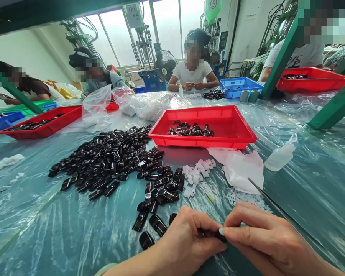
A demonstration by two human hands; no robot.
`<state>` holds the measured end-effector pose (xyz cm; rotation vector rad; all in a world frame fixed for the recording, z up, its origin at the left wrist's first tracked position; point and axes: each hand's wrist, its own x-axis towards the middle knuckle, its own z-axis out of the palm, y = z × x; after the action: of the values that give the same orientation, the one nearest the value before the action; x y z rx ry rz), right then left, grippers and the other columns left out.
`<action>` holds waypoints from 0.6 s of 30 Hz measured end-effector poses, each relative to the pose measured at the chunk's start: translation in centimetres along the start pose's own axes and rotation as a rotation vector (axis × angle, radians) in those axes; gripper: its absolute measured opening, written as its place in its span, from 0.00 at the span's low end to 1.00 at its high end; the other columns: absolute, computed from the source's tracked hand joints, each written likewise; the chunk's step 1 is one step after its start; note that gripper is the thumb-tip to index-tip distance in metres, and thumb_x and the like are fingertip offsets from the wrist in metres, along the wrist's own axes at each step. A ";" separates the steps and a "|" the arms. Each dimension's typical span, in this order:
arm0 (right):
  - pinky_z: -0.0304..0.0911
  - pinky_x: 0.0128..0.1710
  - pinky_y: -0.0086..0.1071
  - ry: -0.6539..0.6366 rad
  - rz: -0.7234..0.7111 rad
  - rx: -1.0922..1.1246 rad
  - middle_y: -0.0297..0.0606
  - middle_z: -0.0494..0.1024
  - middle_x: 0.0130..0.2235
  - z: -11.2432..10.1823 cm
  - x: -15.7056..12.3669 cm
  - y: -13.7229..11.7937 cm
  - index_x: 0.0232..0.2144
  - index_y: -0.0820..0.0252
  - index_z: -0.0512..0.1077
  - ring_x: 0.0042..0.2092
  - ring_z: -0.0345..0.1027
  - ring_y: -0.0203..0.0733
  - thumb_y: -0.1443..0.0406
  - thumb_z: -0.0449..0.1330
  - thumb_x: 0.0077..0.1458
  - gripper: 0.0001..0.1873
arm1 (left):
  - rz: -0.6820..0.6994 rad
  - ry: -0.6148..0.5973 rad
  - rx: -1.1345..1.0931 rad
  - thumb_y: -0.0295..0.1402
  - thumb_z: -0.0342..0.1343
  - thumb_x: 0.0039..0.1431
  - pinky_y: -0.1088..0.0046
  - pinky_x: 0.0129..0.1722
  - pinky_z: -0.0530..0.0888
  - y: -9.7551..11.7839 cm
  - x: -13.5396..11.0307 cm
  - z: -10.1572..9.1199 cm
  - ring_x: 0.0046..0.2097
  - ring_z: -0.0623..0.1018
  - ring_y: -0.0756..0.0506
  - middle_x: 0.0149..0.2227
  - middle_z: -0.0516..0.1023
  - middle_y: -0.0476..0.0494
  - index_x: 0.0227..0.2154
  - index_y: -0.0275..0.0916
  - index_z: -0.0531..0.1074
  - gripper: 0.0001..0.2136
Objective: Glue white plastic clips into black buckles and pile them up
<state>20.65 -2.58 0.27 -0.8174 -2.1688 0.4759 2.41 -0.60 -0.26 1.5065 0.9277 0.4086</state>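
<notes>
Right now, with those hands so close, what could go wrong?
The small black piece pinched between the left hand and right hand could slip and vanish into the pile of black pieces. The pointed metal tool beside the right hand might prick a finger. The left hand could nudge the loose black pieces near it.

White wall [25, 65] at left; tall windows [166, 30] behind, admitting bright daylight; black pedestal fan [165, 65] beside vertical moulding machine [142, 46].
</notes>
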 end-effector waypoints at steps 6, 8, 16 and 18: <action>0.62 0.26 0.25 -0.013 -0.007 -0.003 0.38 0.71 0.25 0.0 0.1 0.0 0.32 0.59 0.73 0.27 0.65 0.35 0.69 0.49 0.60 0.12 | -0.012 -0.009 0.005 0.30 0.56 0.50 0.76 0.23 0.53 0.2 -0.1 0.0 0.25 0.56 0.52 0.20 0.55 0.53 0.23 0.32 0.75 0.07; 0.63 0.26 0.25 -0.024 -0.008 -0.008 0.38 0.71 0.26 0.0 0.1 -0.1 0.32 0.59 0.73 0.28 0.65 0.35 0.69 0.49 0.61 0.12 | -0.008 -0.012 0.000 0.30 0.55 0.50 0.77 0.22 0.53 0.2 -0.1 0.0 0.25 0.56 0.52 0.20 0.55 0.53 0.22 0.32 0.73 0.07; 0.64 0.29 0.27 -0.102 0.012 -0.062 0.40 0.72 0.28 -0.2 -0.6 -0.3 0.32 0.59 0.71 0.30 0.65 0.37 0.70 0.49 0.60 0.12 | 0.007 -0.004 0.016 0.26 0.54 0.49 0.76 0.21 0.51 0.1 0.0 0.0 0.25 0.53 0.53 0.20 0.51 0.54 0.16 0.34 0.64 0.09; 0.64 0.29 0.28 -0.108 0.018 -0.076 0.41 0.72 0.28 -0.2 -0.4 -0.3 0.31 0.60 0.71 0.30 0.65 0.37 0.71 0.48 0.60 0.12 | 0.016 0.000 0.019 0.25 0.54 0.48 0.76 0.21 0.51 0.1 0.0 0.0 0.25 0.53 0.53 0.20 0.51 0.54 0.16 0.35 0.63 0.09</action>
<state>20.87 -3.07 0.29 -0.8718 -2.2927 0.4580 2.47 -0.59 -0.13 1.5324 0.9228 0.4126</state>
